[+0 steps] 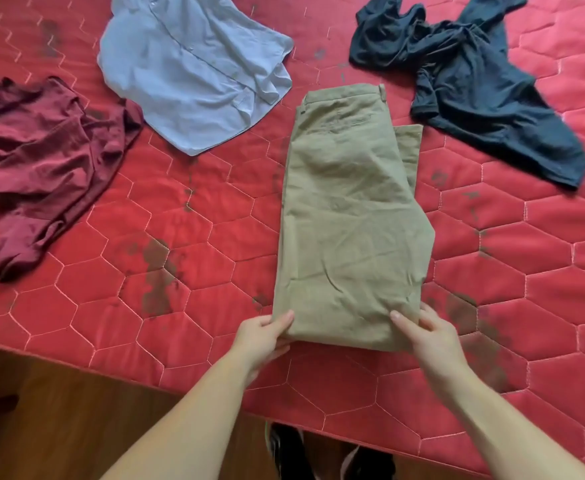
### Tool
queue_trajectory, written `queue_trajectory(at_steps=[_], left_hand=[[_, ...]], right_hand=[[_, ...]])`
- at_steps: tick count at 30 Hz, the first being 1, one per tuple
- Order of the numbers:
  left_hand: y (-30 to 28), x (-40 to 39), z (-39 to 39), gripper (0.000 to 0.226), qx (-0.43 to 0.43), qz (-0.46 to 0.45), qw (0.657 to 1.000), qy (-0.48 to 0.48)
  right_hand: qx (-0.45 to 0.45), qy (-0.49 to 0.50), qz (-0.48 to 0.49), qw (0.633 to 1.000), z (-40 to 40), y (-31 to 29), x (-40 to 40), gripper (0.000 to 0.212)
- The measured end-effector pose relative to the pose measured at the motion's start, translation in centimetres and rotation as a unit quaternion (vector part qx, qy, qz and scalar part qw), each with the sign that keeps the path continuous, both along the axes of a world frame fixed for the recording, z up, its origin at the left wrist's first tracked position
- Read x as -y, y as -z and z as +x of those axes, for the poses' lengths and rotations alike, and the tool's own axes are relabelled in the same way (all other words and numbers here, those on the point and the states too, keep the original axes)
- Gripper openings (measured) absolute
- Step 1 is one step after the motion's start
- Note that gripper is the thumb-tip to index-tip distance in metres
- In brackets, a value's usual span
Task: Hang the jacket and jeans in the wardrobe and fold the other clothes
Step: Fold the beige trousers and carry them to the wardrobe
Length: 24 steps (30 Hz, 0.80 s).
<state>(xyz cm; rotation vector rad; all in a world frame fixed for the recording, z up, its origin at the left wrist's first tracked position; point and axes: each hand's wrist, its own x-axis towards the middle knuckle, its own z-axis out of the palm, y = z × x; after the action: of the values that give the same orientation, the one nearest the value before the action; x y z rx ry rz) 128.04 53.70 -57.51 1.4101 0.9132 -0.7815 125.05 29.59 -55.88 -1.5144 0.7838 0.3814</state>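
Between both hands: folded khaki trousers (349, 216) on bed (214, 237) | left hand (261, 336) pinches near-left corner | right hand (429, 336) pinches near-right corner

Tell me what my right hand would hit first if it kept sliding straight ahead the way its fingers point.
The right hand already grips the near end of the khaki trousers; its fingers point forward and left, so it would probably ride up over that fabric first.

One trousers (349, 216); three tops: light-blue shirt (194, 71); maroon top (38, 161); dark top (474, 84)
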Motion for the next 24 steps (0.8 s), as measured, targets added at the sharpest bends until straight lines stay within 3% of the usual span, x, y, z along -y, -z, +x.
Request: queue_trajectory(at_steps=[2, 4, 8, 12, 14, 16, 20, 24], left_hand=[[0.7, -0.1, -1.8, 0.019, -0.018, -0.020, 1.000, 0.006], [1.8, -0.2, -3.8, 0.021, -0.029, -0.045, 0.999, 0.001], [3.7, -0.8, -7.3, 0.016, -0.027, -0.017, 0.999, 0.004], [3.9, -1.6, -8.0, 0.019, 0.010, 0.050, 0.990, 0.132], [3.8, -1.8, -7.8, 0.024, 0.019, 0.070, 0.985, 0.157], [4.0, -2.0, -7.9, 0.027, 0.039, 0.102, 0.975, 0.195], [3.8, -2.8, -7.2, 0.032, 0.065, 0.171, 0.935, 0.304], [1.4, -2.3, -3.3, 0.038, 0.112, 0.172, 0.940, 0.273]], right_hand=[[0.083, -0.060, -0.082, 0.991, -2.0, -1.6, -0.1, 0.016], [0.107, -0.069, -0.074, 0.989, -4.0, -1.8, -0.3, 0.013], [-0.009, -0.032, -0.091, 0.995, -8.5, 2.1, -1.1, 0.039], [-0.085, -0.049, -0.097, 0.990, -9.0, 4.5, -0.4, 0.016], [-0.092, -0.034, -0.064, 0.993, -8.3, 4.3, -0.2, 0.011], [-0.096, -0.032, -0.088, 0.991, -8.5, 4.8, -0.1, 0.020], [-0.148, -0.083, -0.101, 0.980, -8.7, 5.0, 0.3, 0.017], [-0.100, -0.080, -0.178, 0.976, -5.8, 2.8, 0.9, 0.042]])
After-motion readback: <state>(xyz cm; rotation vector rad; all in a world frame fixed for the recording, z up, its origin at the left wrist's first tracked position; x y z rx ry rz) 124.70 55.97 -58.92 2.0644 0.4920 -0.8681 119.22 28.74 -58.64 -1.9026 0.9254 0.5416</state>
